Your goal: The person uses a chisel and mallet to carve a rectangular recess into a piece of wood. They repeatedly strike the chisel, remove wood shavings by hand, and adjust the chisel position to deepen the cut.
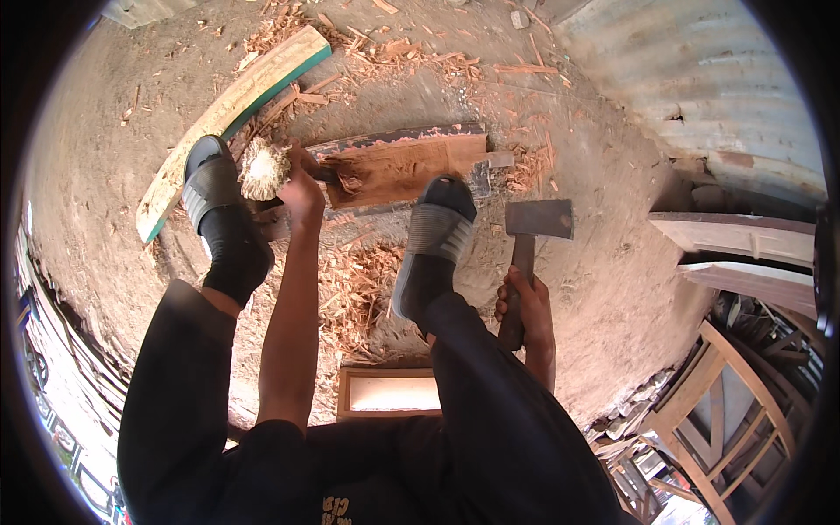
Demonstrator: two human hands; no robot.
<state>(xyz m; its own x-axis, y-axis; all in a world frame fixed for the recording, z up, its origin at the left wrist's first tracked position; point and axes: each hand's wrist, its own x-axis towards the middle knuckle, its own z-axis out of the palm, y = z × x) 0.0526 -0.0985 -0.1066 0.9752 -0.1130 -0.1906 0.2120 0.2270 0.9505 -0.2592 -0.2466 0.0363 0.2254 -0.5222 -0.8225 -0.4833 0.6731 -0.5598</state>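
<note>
My left hand (302,194) is closed round a chisel (265,170) whose wooden handle end is frayed into a pale, brush-like mushroom. Its dark shaft points right, to the left part of a reddish-brown wooden board (411,168) with dark, flaking paint on its edge. Rough cut marks show where the shaft meets the wood; the very tip cannot be made out. Lower right, my right hand (528,308) grips the wooden handle of a hatchet (540,219), its flat dark metal head held above the ground, apart from the board and chisel.
My sandalled feet, left (213,179) and right (442,219), flank the work. A curved plank (236,127) with a green edge lies at left. Wood chips (354,293) litter the dirt. A framed wooden piece (389,391), corrugated sheet (682,87) and wooden frames (731,411) surround me.
</note>
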